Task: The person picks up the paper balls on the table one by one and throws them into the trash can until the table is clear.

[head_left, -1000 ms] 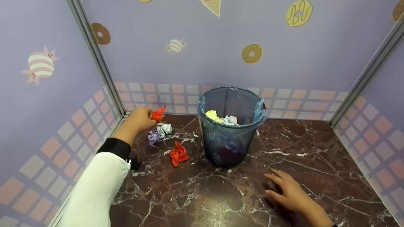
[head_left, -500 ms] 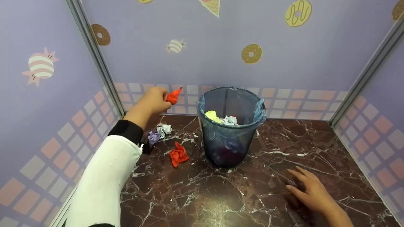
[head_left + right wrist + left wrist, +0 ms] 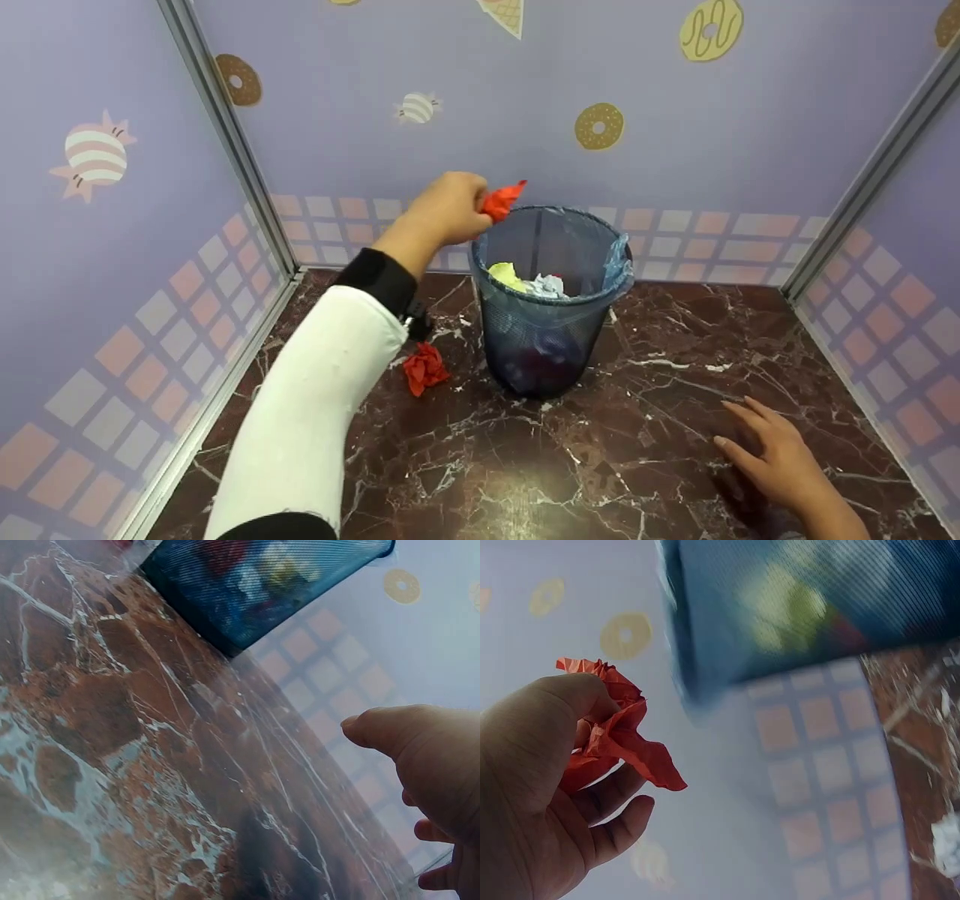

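- The left hand (image 3: 450, 208) is raised at the far left of the wastebasket (image 3: 551, 300), thumb and fingers pinching a crumpled red paper (image 3: 501, 199).
- The red paper juts from the fingers up and to the right, its long axis slanting toward the basket's far-left rim, its tip over that rim.
- In the left wrist view the same paper (image 3: 619, 735) is wedged between thumb and curled fingers, a pointed corner sticking out away from the palm.
- The mesh basket, lined with a blue bag, stands upright on the marble floor (image 3: 675, 420) and holds yellow and pale paper wads.
- A second red paper wad (image 3: 424, 367) lies on the floor left of the basket, near the white sleeve (image 3: 315, 412).
- The right hand (image 3: 780, 457) rests flat on the floor at the near right, fingers spread, holding nothing.
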A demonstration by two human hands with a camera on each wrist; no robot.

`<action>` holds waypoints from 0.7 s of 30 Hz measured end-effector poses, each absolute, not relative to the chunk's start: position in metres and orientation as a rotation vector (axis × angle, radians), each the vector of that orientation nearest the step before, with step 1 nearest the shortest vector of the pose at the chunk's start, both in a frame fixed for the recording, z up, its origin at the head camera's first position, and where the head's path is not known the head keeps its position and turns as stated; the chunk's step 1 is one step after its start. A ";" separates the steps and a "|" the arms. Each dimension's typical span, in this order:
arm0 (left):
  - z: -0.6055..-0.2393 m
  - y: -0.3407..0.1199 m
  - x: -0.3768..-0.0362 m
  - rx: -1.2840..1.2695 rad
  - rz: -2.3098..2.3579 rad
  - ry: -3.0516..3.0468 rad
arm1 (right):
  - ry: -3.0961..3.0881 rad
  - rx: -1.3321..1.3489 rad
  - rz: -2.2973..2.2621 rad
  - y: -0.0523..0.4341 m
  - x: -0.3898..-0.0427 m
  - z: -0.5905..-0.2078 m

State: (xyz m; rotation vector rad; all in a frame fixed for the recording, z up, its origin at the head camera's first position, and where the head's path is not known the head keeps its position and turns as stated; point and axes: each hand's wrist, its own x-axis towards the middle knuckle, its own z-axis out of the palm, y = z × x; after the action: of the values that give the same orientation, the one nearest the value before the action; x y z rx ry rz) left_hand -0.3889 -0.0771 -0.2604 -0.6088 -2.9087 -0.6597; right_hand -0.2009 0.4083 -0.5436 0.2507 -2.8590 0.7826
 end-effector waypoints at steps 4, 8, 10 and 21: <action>-0.255 -0.046 -0.387 -0.682 -0.508 -2.901 | -2.828 0.248 0.797 0.411 -0.201 -0.544; -0.253 -0.020 -0.387 -0.744 -0.394 -2.896 | -2.798 0.253 0.810 0.412 -0.201 -0.546; -0.253 -0.010 -0.387 -0.767 -0.351 -2.894 | -2.798 0.253 0.818 0.412 -0.200 -0.546; -0.260 0.014 -0.387 -0.802 -0.324 -2.911 | -2.803 0.261 0.803 0.411 -0.199 -0.548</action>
State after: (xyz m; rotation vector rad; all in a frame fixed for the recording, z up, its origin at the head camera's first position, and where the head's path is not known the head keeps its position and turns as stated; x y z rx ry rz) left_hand -0.3873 0.0139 -0.2604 -0.8023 -2.9111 -0.3238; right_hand -0.1990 0.4114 -0.5484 0.2607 -2.8030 0.8030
